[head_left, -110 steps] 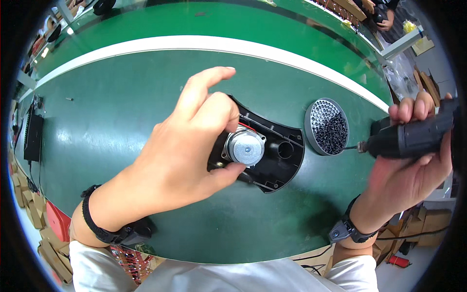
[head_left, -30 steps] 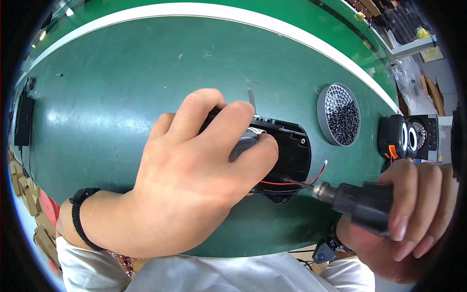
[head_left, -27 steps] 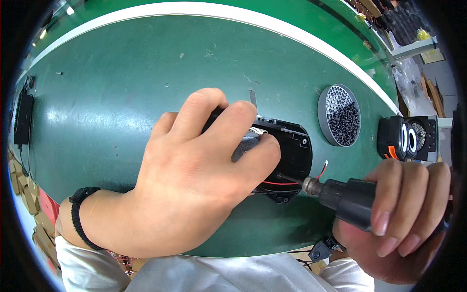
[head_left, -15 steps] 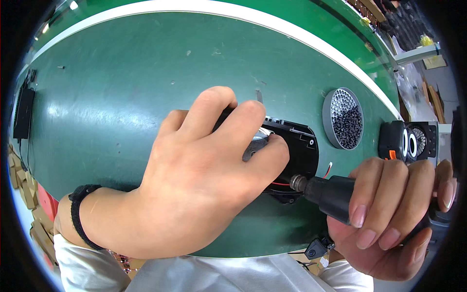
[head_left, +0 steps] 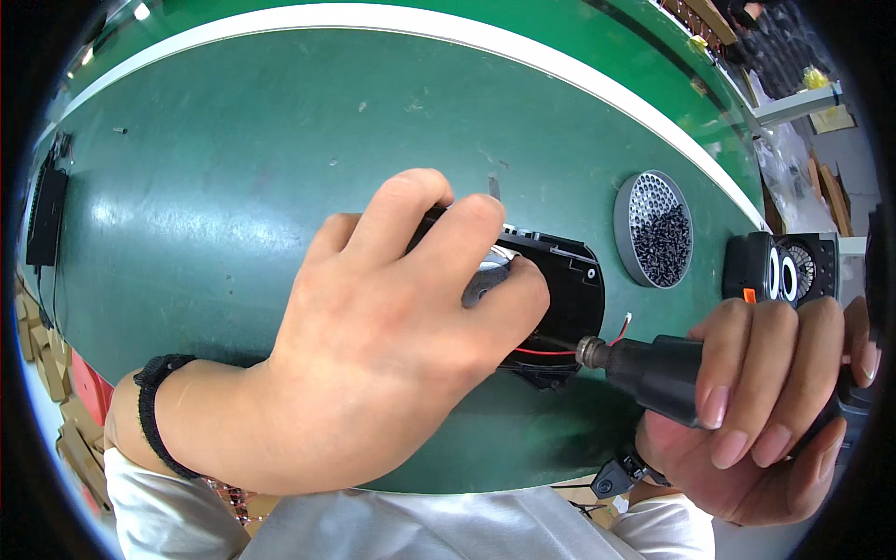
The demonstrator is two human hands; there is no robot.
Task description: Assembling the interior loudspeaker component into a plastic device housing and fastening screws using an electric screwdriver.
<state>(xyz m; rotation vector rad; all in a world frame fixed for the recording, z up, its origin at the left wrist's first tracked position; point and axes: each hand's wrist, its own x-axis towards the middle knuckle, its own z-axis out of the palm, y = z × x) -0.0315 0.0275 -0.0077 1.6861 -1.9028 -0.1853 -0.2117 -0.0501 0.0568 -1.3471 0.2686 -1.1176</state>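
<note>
My left hand is closed over a black plastic housing on the green table, its fingers curled and covering most of it. Between thumb and forefinger shows part of a round grey and silver piece inside the housing. A thin red wire runs along the near side of the housing, and a small white connector sticks out past its right end. My right hand wraps round a black electric screwdriver, held nearly level. Its metal collar is at the housing's lower right edge; the bit's tip is hard to make out.
A round grey dish of black screws stands to the right on the green table. Behind my right hand sits a black device with white rings. A black power adapter lies at the far left edge.
My right hand and the screwdriver have shifted slightly right, drawing the collar back from over the housing toward its edge. My left hand stays in place on the housing.
</note>
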